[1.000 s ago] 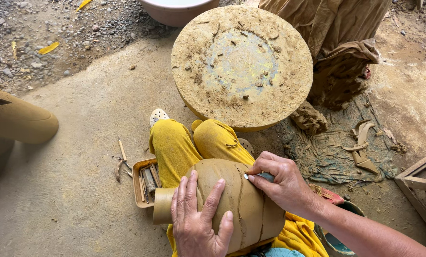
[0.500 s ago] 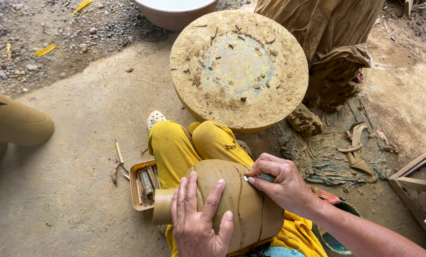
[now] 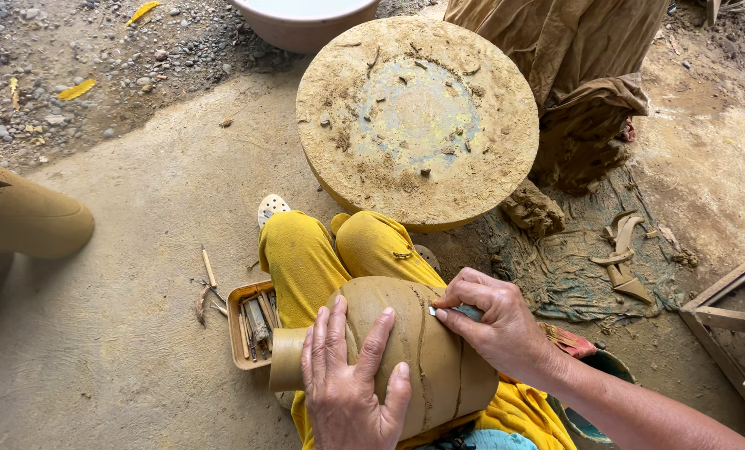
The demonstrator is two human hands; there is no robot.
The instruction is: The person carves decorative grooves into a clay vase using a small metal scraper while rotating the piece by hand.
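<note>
The head view looks down on a person seated on the ground with an unfired clay vase [image 3: 406,350] lying on its side across the lap, over yellow trousers [image 3: 306,258], its neck pointing to the person's left. The left hand [image 3: 351,387] lies flat on the vase's shoulder near the neck, fingers spread and open, steadying it rather than gripping it. The right hand [image 3: 493,321] has its grip pinched together on a small trimming tool [image 3: 455,312], whose tip touches the vase's upper flank. Curved lines already run across the body of the vase, so the step in hand appears to be scoring or carving the surface, with several lines cut and more wall still bare.

The next move likely calls for a light, even draw of the tool along the curve, while the left hand keeps the vase from rolling; too much pressure could gouge or dent the soft wall.

Just beside the left knee sits a small tray of wooden tools [image 3: 251,321] on the concrete floor [image 3: 122,250]. Ahead of the knees stands a round clay-caked potter's wheel head [image 3: 418,117], with a pale basin [image 3: 306,21] beyond it, clay scraps [image 3: 622,250] to the right and another clay pot [image 3: 22,221] at the left edge.
</note>
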